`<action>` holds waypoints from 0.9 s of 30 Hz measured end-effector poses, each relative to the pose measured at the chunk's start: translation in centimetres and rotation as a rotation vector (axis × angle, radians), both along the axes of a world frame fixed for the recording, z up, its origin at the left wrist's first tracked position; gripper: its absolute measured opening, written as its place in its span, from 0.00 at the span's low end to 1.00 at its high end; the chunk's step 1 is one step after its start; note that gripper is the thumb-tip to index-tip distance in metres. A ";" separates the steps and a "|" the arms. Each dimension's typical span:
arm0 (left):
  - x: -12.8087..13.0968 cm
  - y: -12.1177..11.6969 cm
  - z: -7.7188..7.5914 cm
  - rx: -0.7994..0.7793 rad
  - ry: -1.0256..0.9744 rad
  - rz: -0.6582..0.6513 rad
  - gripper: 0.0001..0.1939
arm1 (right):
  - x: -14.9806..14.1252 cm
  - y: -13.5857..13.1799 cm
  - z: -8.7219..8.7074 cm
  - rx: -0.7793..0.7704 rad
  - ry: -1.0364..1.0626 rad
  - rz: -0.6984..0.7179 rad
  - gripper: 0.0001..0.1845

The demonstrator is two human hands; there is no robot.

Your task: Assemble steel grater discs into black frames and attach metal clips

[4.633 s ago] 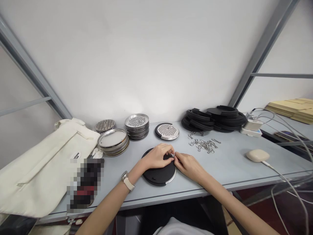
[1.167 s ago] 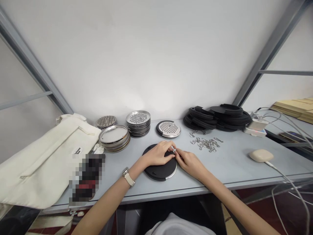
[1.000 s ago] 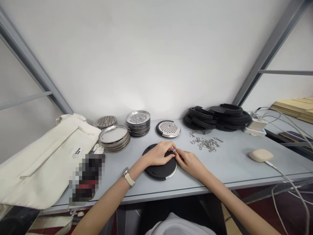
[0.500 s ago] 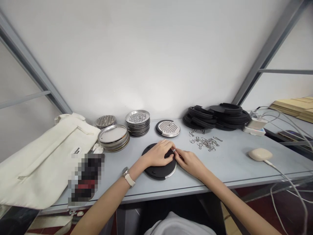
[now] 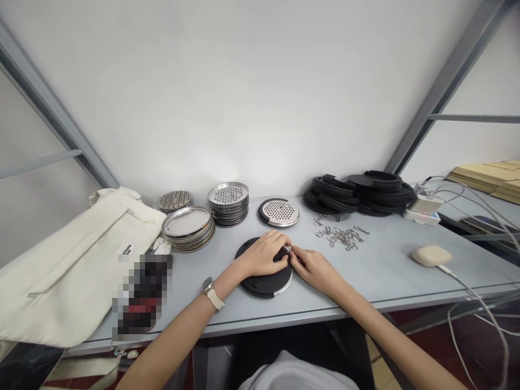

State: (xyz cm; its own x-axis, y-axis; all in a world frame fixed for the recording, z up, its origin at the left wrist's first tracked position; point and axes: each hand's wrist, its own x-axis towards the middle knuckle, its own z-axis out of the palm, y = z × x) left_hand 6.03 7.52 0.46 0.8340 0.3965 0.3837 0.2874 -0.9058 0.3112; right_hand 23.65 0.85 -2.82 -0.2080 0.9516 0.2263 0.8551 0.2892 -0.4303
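Note:
A black round holder [image 5: 264, 284] with a strip of shiny metal rim lies flat near the table's front edge. My left hand [image 5: 266, 253] rests across its top, fingers and thumb curled toward the right rim and gripping it. At that rim my right hand [image 5: 311, 265] pinches a small metal clip [image 5: 286, 249], mostly hidden by the fingertips. More wire clips [image 5: 343, 237] lie scattered to the right. Behind the holder sits a grater disc [image 5: 281, 212] with a black edge piece partly around it.
Stacked metal grater discs [image 5: 228, 203] and plain-topped metal discs [image 5: 189, 223] stand at left, beside a cream bag [image 5: 77, 265]. Black round holders [image 5: 331, 195] are piled at back right. A beige corded device [image 5: 431, 255] lies on the table [image 5: 390, 271] near a white adapter [image 5: 426, 203].
My fingers have shifted very slightly at the right rim, and more of the metal clip shows. The holder stays in place.

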 end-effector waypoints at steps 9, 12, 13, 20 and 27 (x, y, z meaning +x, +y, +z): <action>-0.1 0.0 -0.1 -0.027 -0.011 -0.022 0.10 | 0.0 0.0 -0.1 -0.003 -0.011 -0.002 0.15; -0.1 0.0 -0.1 -0.048 -0.020 -0.029 0.11 | 0.0 0.0 -0.2 -0.003 -0.012 -0.003 0.15; -0.1 0.0 -0.1 -0.056 -0.022 -0.032 0.11 | 0.0 0.0 -0.2 -0.002 -0.012 -0.001 0.15; -0.1 0.0 -0.2 -0.051 -0.032 -0.040 0.11 | 0.1 0.0 -0.2 -0.001 -0.022 -0.003 0.15; -0.1 0.1 -0.2 -0.055 -0.037 -0.059 0.12 | 0.1 0.1 -0.3 0.002 -0.017 -0.004 0.16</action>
State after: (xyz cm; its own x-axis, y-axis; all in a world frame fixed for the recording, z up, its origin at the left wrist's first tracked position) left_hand 5.92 7.57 0.23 0.8424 0.3681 0.3935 0.2214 -0.9022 0.3701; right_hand 23.75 0.91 -3.12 -0.2079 0.9519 0.2249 0.8634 0.2867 -0.4151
